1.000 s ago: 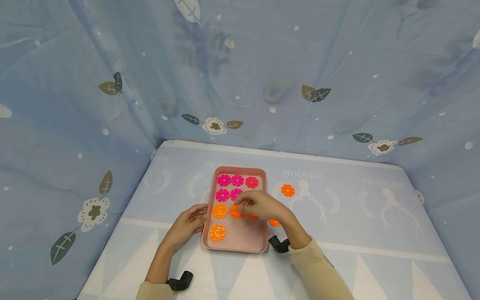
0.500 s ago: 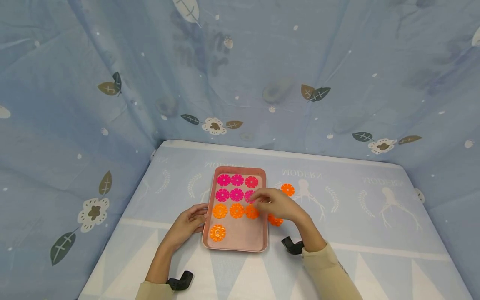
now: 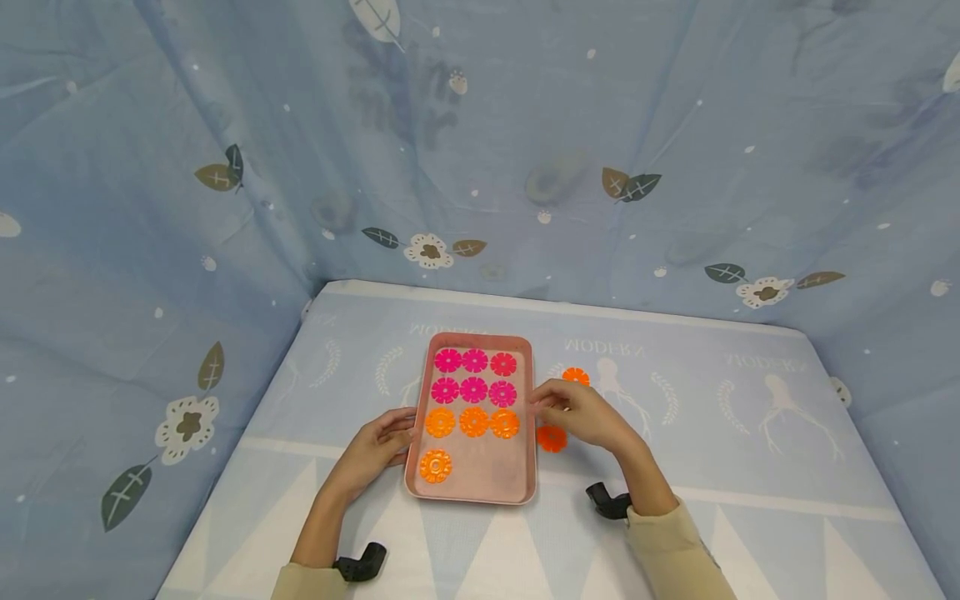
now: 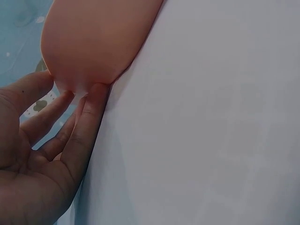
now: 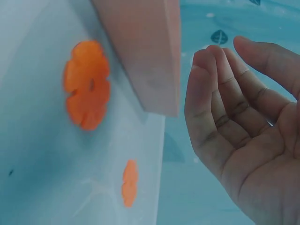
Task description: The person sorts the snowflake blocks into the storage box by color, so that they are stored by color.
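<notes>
A shallow pink tray holds rows of flower-shaped plastic discs with slotted edges. The two far rows are pink, such as the pink disc. Nearer come a row of three orange discs and a single orange disc at the front left. My left hand rests its fingertips against the tray's left outer wall, fingers only slightly bent. Loosely curled and holding nothing, my right hand is by the tray's right rim, over the table. Beneath it lies a loose orange disc.
Another orange disc lies farther back on the table, partly behind the right hand. A black wrist camera mount shows at the left wrist, with a second black mount at the right. A blue patterned curtain hangs behind the table.
My right hand has moved rightward out of the tray to its right rim, uncovering the pink disc and orange discs it was over. The left hand has stayed at the tray's side.
</notes>
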Demonstrator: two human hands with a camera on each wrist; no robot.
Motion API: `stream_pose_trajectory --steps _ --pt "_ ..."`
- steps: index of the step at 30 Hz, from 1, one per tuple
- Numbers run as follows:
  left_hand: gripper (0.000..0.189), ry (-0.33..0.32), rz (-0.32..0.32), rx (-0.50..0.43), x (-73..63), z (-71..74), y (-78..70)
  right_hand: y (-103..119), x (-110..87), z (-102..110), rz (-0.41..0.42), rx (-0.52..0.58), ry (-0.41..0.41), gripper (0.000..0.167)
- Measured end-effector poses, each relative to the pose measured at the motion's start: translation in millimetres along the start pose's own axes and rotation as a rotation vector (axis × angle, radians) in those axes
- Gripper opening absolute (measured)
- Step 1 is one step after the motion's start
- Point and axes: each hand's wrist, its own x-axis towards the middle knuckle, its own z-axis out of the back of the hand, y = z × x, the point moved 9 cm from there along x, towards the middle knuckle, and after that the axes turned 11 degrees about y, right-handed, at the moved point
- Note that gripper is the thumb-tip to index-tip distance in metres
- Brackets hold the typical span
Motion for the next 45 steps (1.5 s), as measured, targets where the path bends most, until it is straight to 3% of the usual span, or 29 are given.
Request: stream_pose_trajectory --steps 11,19,32,39,45 --pt "0.046 -0.007 -0.014 0.014 1.6 2.3 3.2 -31 -12.3 -1 -0.11 0.003 -0.013 0.016" --pt "0.047 -0.006 -0.006 0.015 2.2 2.2 4.3 -46 -11.9 -7 -0.117 -0.046 -0.007 0.019" --pt "0.046 -0.003 -0.005 0.014 0.3 1.2 1.5 -50 -11.3 -11 -0.136 -0.201 0.002 0.038" --pt "0.044 -0.013 -0.005 0.007 0.0 1.6 1.2 -51 -10.0 -13 -0.176 -0.241 -0.007 0.035" --pt "0.046 0.004 -0.006 0.0 0.9 1.4 1.3 -56 -10.1 -10 -0.202 -0.186 -0.021 0.028"
